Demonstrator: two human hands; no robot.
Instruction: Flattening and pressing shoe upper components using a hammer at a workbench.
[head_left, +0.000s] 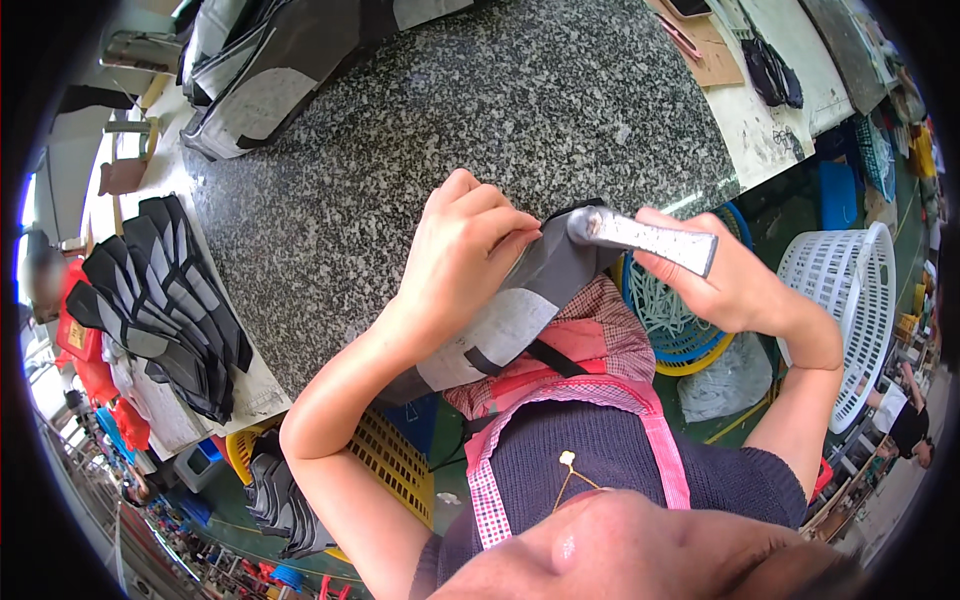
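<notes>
We see the left hand (465, 250), fingers bent, pinching the dark grey piece (548, 278), which lies along the near edge of the speckled worktop (480, 110) and hangs partly over it. Our right hand (700, 275) is closed around a metal hammer (645, 237), its round face just over the piece's far end. Similar pieces (165, 310) lie fanned at our left.

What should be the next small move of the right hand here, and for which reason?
Probably a light tap of the hammer on the dark grey piece: the right hand grips the hammer with its round end over the piece, and the left hand seems to steady it by the stone slab.
</notes>
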